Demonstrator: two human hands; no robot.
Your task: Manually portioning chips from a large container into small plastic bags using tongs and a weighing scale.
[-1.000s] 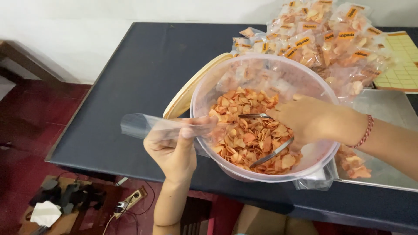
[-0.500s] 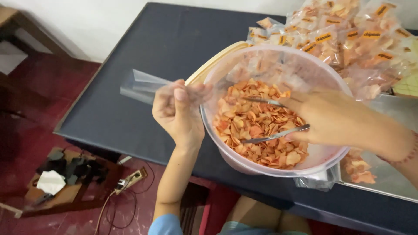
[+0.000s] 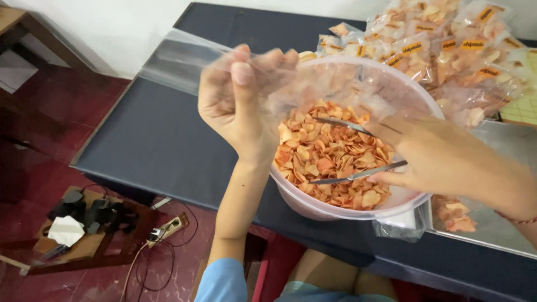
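While the camera looks down from the person's head, the nearest things are a blue sleeve (image 3: 224, 282) at the bottom edge and, on the red floor at the near left, a low wooden board (image 3: 72, 246) carrying dark gadgets and a white cloth, with a power strip (image 3: 168, 228) and its cables just beside it.

Above these lies a dark table (image 3: 162, 140). On its near right edge stands a large translucent bowl (image 3: 335, 210) filled with orange-pink chips (image 3: 330, 154). The right hand (image 3: 442, 156) reaches in from the right, over the bowl's right rim. Its fingers are closed around the handle end of metal tongs (image 3: 352, 148), whose two arms stand apart and point left across the chips, one far and one near. Just right of the bowl, a few chips lie in a clear packet (image 3: 456, 215) on a shiny metal tray (image 3: 503, 229).

The left hand (image 3: 235, 100) is raised over the bowl's left rim, palm toward the camera. Its thumb and fingertips are pressed together, pinching the top edge of a clear plastic bag (image 3: 184, 61). The bag stretches left over the table and also drapes right across the far part of the bowl, blurring what lies behind it.

Farther off, at the far right, a heap of sealed chip packets (image 3: 447, 50) with yellow labels is piled on the table, touching the bowl's far rim. Beyond the table runs a pale wall (image 3: 112, 28).
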